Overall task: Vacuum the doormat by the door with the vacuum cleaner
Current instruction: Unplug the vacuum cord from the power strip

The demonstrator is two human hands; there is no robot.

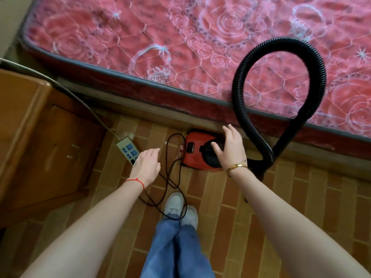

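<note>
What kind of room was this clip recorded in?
Most likely a bedroom: a bare rose-patterned mattress fills the top, with a wooden cabinet beside it on the brick-pattern floor.

The vacuum cleaner (193, 155) has a glossy red plastic body with a smooth black plastic top. Its hose (281, 63) is matt black ribbed plastic. The cord (174, 173) looks like thin dark rubbery cable. The power strip (128, 150) is pale smooth plastic. The mattress (180, 37) is quilted cloth with a slight sheen, printed with roses, edged in grey fabric piping. The cabinet (40, 141) is varnished wood, smooth and glossy. The floor (281, 197) shows a brown brick-pattern surface, fairly smooth. The jeans (176, 247) are matt denim; the shoes (180, 209) look pale and matt.
</note>
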